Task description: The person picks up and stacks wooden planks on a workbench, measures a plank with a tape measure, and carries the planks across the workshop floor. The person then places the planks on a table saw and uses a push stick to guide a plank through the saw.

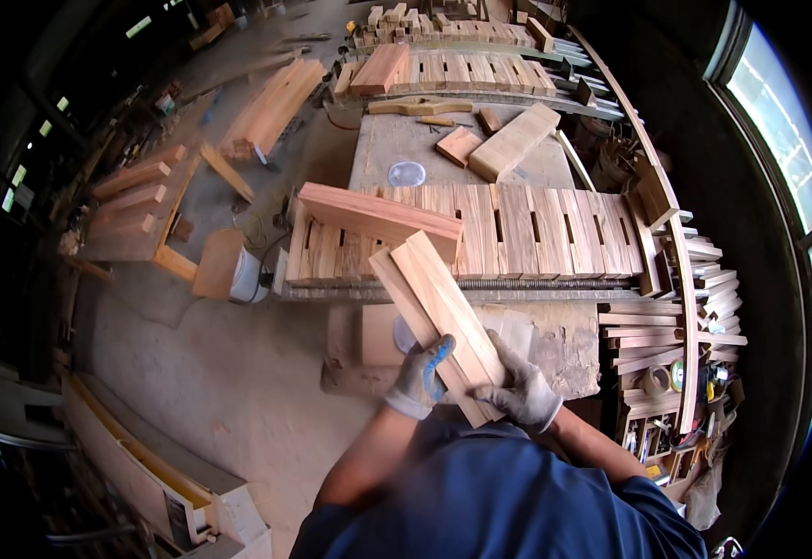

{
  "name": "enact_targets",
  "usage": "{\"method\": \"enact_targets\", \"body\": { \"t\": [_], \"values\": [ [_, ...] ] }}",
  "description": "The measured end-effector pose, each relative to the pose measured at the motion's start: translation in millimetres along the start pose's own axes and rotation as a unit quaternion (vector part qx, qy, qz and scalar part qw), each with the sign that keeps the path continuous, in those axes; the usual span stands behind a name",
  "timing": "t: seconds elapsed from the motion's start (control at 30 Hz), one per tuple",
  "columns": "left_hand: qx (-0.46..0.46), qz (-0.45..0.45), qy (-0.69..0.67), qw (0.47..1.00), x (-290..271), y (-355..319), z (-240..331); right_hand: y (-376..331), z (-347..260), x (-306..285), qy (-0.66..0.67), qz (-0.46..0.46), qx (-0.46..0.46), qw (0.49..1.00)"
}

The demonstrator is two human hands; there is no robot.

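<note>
The 2 pale, flat wooden boards point(439, 312), stacked face to face, are held up at a slant over the near edge of the desk point(383, 149). Their far ends reach toward the row of striped wooden slats point(536, 242) clamped side by side there.

Judging from that row, much of the laying-out looks done: many slats already sit edge to edge, and 1 reddish, thick wooden beam point(378, 216) lies loose across their left end. The 2 boards are not yet set down.

The left hand point(420, 377), in a grey glove with blue fingertips, has its grip closed around the boards' lower left edge. The right hand point(522, 391), in a grey glove, is clamped on their lower end from the other side.
</note>
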State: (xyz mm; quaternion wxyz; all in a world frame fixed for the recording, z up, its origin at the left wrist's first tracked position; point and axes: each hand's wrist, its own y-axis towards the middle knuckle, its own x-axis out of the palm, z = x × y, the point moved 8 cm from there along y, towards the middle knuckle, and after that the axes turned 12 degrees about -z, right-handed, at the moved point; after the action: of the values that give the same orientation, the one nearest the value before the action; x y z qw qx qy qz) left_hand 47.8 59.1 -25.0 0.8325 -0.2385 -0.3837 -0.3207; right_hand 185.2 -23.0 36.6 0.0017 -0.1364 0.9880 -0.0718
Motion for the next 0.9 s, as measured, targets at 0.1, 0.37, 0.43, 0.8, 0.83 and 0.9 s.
{"method": "enact_targets", "body": {
  "t": [0.1,0.37,0.43,0.8,0.83,0.9],
  "values": [
    [0.038,-0.067,-0.058,0.995,8,1,6,8,-14,0,-0.006,-0.017,-0.027,0.999],
    [0.060,-0.070,-0.184,0.979,1,25,16,22,7,-1,0.078,-0.011,-0.025,0.997],
    [0.061,-0.045,-0.161,0.984,4,17,23,26,6,3,0.081,-0.004,-0.011,0.997],
    [0.071,0.034,-0.109,0.991,-14,-1,34,35,6,12,0.089,0.025,-0.020,0.996],
    [0.080,0.037,-0.106,0.990,-12,-2,36,33,2,12,0.047,0.025,-0.015,0.998],
    [0.098,0.060,-0.059,0.992,-14,-3,37,30,2,11,-0.013,0.026,-0.012,1.000]
  ]
}}
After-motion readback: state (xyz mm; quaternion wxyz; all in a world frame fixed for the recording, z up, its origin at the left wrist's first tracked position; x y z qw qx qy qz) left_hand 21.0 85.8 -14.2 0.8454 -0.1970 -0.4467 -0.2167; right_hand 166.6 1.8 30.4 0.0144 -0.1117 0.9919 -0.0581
